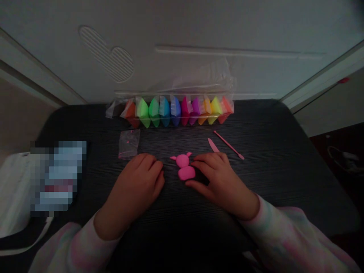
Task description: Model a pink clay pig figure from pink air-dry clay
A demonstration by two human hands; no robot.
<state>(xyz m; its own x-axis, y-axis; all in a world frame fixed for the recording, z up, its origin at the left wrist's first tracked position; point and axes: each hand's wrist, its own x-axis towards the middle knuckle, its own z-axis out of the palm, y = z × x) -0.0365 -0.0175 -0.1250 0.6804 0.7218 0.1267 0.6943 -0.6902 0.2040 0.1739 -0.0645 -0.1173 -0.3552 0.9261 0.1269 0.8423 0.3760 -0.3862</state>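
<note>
I see through one camera worn on the person's head, looking forward and steeply down over the near side of the dark tabletop [270, 159], so the patterned sleeves [290, 227] come in from the bottom corners and the left hand [136, 185] and right hand [220, 180] sit close, around mid-frame. My view is wide enough to take in the tabletop's far edge and the pale panel [193, 22] standing behind it, farther from the lens.
</note>
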